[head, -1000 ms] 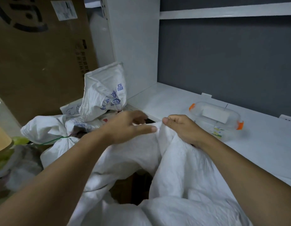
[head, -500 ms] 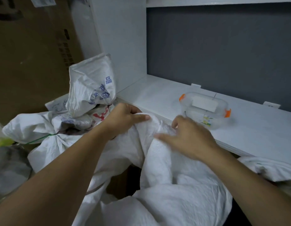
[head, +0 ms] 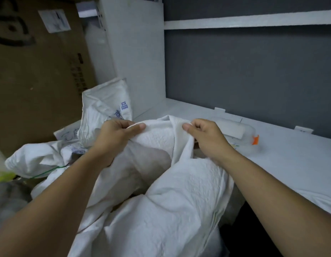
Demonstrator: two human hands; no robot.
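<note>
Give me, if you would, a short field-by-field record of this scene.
Work in hand: both hands hold up the top edge of a white woven sack
Left hand: grips the sack's edge, thumb on top
Right hand: pinches a fold of the same edge
Behind the sack: printed sack with blue lettering, standing upright
On the white counter: clear container with an orange clasp, partly hidden by the right hand
Far left: cardboard box
Back: grey wall panel
</note>
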